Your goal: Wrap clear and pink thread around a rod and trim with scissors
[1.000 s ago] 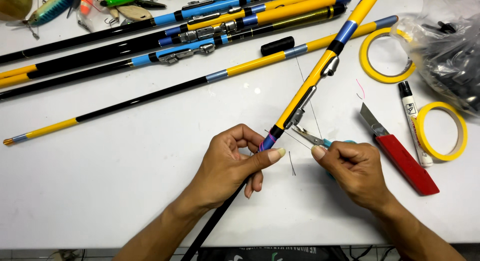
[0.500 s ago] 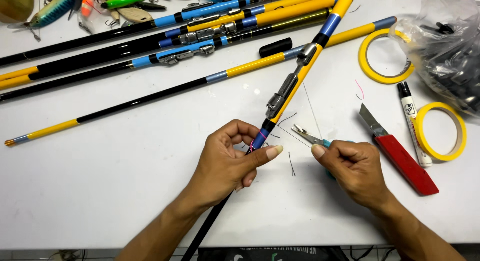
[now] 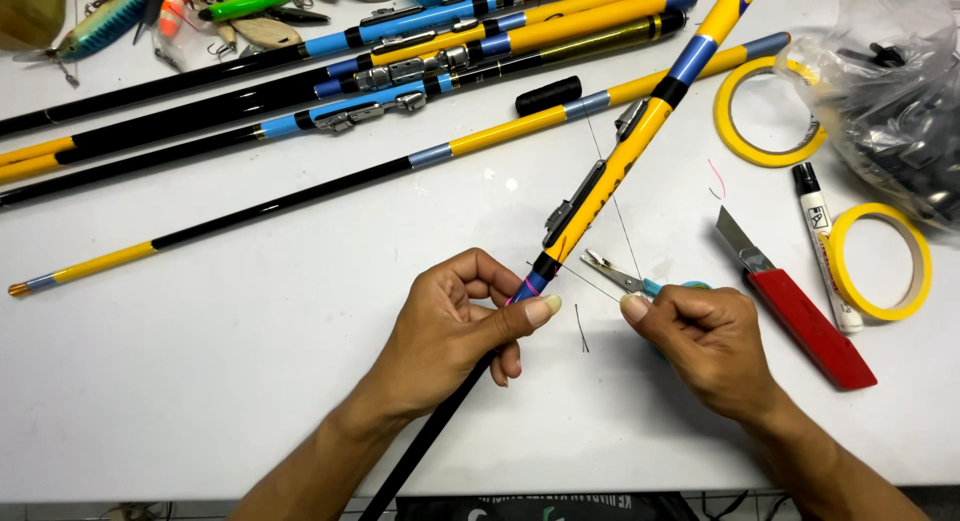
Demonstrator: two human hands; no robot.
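A: Gripping the yellow, blue and black fishing rod [image 3: 600, 186], the left hand [image 3: 455, 326] is closed round it where the blue band meets the black shaft, thumb pressed along the side.

B: And the right hand [image 3: 705, 341]?

A: Closed too, around a small pair of metal snips with a teal handle [image 3: 625, 278]; the blades point up-left toward the rod. A thin thread [image 3: 590, 281] runs from the rod across to that hand.

B: Where does the rod lie?

A: Slanting over the white worktop [image 3: 250, 381], tip end up-right, black butt running down off the near edge.

B: Around them?

A: Just right of the right hand, a red-handled utility knife [image 3: 800, 311], then a white marker pen [image 3: 825, 246] and two rolls of yellow tape [image 3: 880, 261]. Well above, more yellow-and-black rod sections [image 3: 400, 61] lie side by side.
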